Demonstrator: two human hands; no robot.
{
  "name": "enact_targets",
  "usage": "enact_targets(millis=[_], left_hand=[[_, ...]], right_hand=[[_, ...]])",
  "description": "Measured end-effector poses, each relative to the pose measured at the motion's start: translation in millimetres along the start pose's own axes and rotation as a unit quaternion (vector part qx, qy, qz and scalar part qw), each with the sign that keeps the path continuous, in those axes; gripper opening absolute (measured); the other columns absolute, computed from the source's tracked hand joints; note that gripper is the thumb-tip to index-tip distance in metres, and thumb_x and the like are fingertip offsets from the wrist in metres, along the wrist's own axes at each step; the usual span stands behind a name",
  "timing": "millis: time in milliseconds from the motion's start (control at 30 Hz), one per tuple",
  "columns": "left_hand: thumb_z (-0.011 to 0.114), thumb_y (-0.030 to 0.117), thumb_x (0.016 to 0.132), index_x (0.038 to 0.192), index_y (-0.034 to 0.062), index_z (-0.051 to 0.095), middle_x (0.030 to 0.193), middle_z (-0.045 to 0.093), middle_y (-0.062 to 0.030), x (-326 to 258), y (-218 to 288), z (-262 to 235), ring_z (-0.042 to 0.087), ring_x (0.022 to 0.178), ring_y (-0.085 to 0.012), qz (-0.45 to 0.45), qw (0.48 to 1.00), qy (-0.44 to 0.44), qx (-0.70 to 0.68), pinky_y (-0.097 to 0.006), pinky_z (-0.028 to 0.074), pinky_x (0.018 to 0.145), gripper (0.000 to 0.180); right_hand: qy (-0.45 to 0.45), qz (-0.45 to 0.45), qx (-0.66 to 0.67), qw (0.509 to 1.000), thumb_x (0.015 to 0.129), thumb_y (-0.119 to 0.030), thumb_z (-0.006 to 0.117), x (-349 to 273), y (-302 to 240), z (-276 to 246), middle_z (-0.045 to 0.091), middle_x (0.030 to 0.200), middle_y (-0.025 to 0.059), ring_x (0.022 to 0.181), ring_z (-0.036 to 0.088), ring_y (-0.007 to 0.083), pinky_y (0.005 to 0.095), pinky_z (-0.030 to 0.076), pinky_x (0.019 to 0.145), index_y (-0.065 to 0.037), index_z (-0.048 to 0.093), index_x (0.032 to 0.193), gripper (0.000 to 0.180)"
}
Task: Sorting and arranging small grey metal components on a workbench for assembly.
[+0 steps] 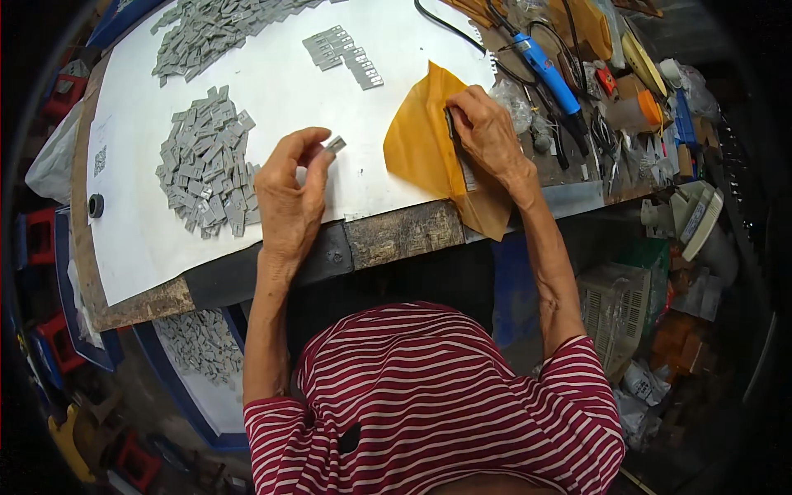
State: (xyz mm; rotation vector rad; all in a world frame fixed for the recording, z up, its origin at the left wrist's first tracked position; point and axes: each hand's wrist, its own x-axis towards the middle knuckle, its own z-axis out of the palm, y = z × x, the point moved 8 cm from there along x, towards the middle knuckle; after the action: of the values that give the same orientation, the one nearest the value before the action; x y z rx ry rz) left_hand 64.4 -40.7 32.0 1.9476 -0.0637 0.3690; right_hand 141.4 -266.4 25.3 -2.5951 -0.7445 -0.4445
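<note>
L hand (290,194) pinches small grey piece (337,144) betw. thumb & fingertip, right of near grey pile (206,165) on white sheet (132,239); R hand (488,132), closed, grips slim dark item (450,125) over yellow cloth (419,136), right.

The small, flat, rectangular grey pieces (206,165) heaped at left show one plain colour. The broad, flat white sheet (289,91) beneath them bears a mottled black-and-white square print (100,159) at left. The creased amber-yellow paper sheet (417,132), right of centre, turns brown at its near corner. The cylindrical blue power tool (544,70), far right, is black at its near end. The short-sleeved maroon shirt (429,388), near, carries narrow white stripes.
</note>
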Motion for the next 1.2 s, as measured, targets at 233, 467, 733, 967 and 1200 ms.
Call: enact_targets(millis=[233, 467, 733, 967, 1200], left_hand=[[0.055, 0.001, 0.08, 0.091, -0.0025, 0.061, 0.083, 0.062, -0.011, -7, -15, 17, 0.06, 0.073, -0.0169, -0.055, 0.997, -0.034, -0.046, -0.027, 0.048, 0.066, 0.012], [0.052, 0.0, 0.082, 0.091, -0.0025, 0.057, 0.085, 0.056, -0.0085, -7, -15, 20, 0.057, 0.076, -0.0152, -0.029, 0.993, -0.02, -0.111, -0.026, 0.047, 0.066, 0.011], [0.048, 0.002, 0.086, 0.094, -0.0007, 0.055, 0.08, 0.055, -0.0041, -10, -19, 24, 0.052, 0.071, -0.0091, -0.082, 0.977, -0.059, -0.187, -0.022, 0.044, 0.064, 0.011], [0.049, 0.005, 0.087, 0.099, -0.0015, 0.054, 0.072, 0.056, -0.0009, -13, -23, 34, 0.048, 0.06, -0.004, -0.141, 0.956, -0.106, -0.234, -0.018, 0.04, 0.054, 0.014], [0.051, 0.007, 0.087, 0.098, -0.001, 0.055, 0.07, 0.058, -0.0022, -12, -23, 35, 0.048, 0.056, -0.0041, -0.16, 0.937, -0.122, -0.287, -0.017, 0.04, 0.051, 0.014]], right_hand=[[-0.07, -0.051, -0.049, 0.995, 0.076, 0.002, 0.055, 6, -9, 9, 0.056, 0.082, 0.014, 0.069, 0.057, 0.033, 0.0374, 0.046, 0.059, 0.001, 0.054, 0.087, 0.011], [-0.12, -0.098, -0.082, 0.985, 0.075, 0.003, 0.053, 10, -8, 17, 0.053, 0.075, 0.015, 0.064, 0.056, 0.0342, 0.0392, 0.045, 0.054, 0.0, 0.049, 0.082, 0.009], [-0.109, -0.108, -0.101, 0.983, 0.073, 0.002, 0.053, 11, -11, 17, 0.052, 0.074, 0.0142, 0.062, 0.055, 0.0337, 0.039, 0.045, 0.053, -0.001, 0.048, 0.081, 0.01], [-0.062, -0.073, -0.074, 0.993, 0.076, 0.0, 0.055, 9, -9, 5, 0.056, 0.076, 0.0152, 0.063, 0.057, 0.0321, 0.0365, 0.046, 0.054, -0.001, 0.052, 0.081, 0.006], [-0.095, 0.235, 0.37, 0.894, 0.081, -0.011, 0.059, -2, -4, -2, 0.059, 0.067, 0.0014, 0.054, 0.05, 0.006, 0.0195, 0.04, 0.047, 0.001, 0.058, 0.08, 0.012]])
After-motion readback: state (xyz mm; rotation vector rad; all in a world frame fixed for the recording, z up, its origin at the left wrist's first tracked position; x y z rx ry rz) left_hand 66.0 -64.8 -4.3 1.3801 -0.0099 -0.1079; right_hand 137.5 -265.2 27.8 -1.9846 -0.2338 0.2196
